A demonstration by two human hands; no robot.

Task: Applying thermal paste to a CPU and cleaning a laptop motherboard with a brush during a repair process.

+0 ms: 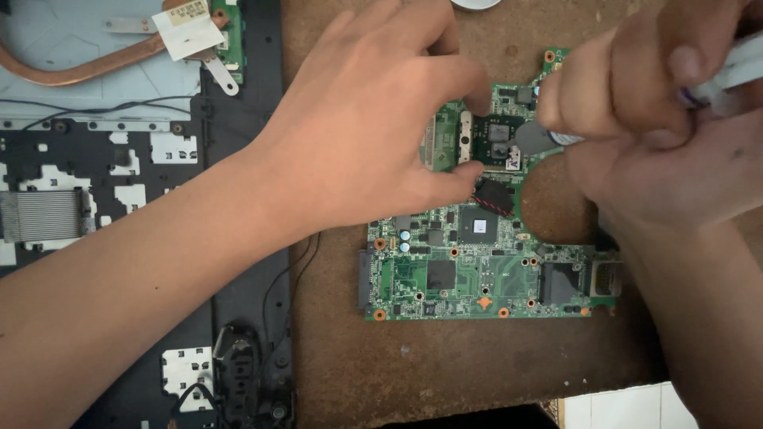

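Green circuit board lay flat on the brown desk. Left hand pinched the board's upper edge, grip narrow. Right hand held a white syringe, grip closed, tip over the chip. Dismantled laptop base just left.

Green circuit board, brown table, copper heat pipe, black laptop chassis.
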